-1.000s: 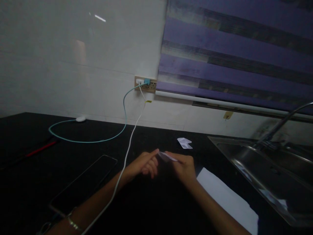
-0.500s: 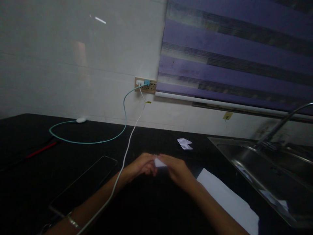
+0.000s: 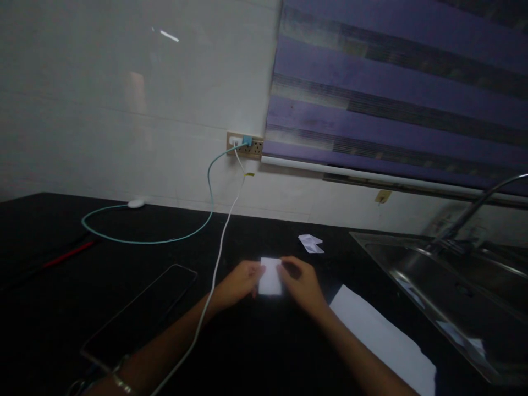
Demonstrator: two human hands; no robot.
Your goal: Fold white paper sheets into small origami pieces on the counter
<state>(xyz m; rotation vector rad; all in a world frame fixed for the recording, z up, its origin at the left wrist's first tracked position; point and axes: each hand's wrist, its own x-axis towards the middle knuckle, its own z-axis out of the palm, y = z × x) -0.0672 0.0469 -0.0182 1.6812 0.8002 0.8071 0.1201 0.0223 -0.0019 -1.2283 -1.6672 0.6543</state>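
Between my hands is a small white rectangle of paper (image 3: 270,278), apparently folded, held just over the black counter. My left hand (image 3: 242,280) pinches its left edge between thumb and fingers. On the opposite edge, my right hand (image 3: 300,280) grips with the thumb in front and the index finger curled behind the top corner. A folded white paper piece (image 3: 311,243) lies beyond my right hand. Beside my right forearm rests a larger sheet of white paper (image 3: 379,335), partly hidden by that arm.
A dark phone-like slab (image 3: 140,313) lies left of my forearm. A white cable (image 3: 218,258) crosses over my left arm from the wall socket (image 3: 245,146). A teal cord (image 3: 165,241) loops behind. The steel sink (image 3: 445,297) and tap (image 3: 474,212) are on the right.
The small paper has turned to show its full face, where only a sliver showed between my hands before. My fingers have shifted from covering its top to holding its two side edges.
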